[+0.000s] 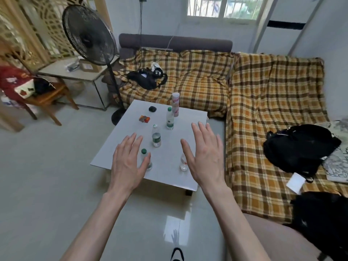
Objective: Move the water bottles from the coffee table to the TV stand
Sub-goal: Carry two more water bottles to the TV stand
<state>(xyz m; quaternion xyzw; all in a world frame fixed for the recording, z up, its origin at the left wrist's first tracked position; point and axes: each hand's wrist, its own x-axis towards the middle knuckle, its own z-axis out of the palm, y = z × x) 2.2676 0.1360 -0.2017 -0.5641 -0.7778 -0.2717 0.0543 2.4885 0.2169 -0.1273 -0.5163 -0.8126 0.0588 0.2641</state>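
Several clear water bottles stand on the white coffee table (pixel 188 125). A green-capped bottle (pixel 170 118) is at the back and a white-capped one (pixel 156 136) in the middle. Another green-capped bottle (pixel 144 153) is at the front left, partly hidden by my left hand (pixel 129 162). At the front right a fourth bottle (pixel 183 163) is half covered by my right hand (pixel 204 153). Both hands hover above the table with fingers spread and hold nothing. The TV stand is not in view.
A pink can (pixel 175 104), a dark small case (pixel 152 109) and a red packet (pixel 144 119) also sit on the table. A plaid-covered corner sofa (pixel 263 102) with black bags wraps the far and right sides. A standing fan (pixel 90 36) and a side table (pixel 75 72) are on the left.
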